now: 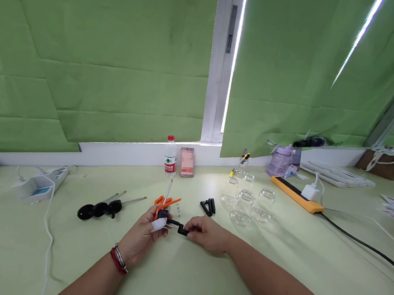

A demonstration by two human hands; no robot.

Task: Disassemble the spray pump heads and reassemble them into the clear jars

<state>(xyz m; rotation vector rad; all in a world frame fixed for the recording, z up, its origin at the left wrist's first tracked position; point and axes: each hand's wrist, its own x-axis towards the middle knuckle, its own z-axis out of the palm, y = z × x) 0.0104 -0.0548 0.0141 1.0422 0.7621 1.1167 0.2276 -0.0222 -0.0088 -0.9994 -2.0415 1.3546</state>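
Note:
My left hand [142,234], with white tape round a finger and a red bracelet at the wrist, grips a black round-headed part [162,214] with a metal shaft [168,190] pointing up and away. A thin black crank arm [173,221] runs from that part to the right. My right hand [207,233] pinches a short black handle piece [182,230] at the arm's end. Whether handle and arm are joined is too small to tell. Orange plastic pieces [168,200] lie just behind my left hand, partly hidden by it. Beside them are several tiny metal bits [179,209].
Left, several black round parts with metal shafts [100,209] lie together. Black cylindrical pieces [208,207] rest beyond my right hand. Several clear glass jars [245,206] stand right, before an orange power strip [297,195]. A water bottle [170,159] stands at the back; a white cable [48,226] runs left.

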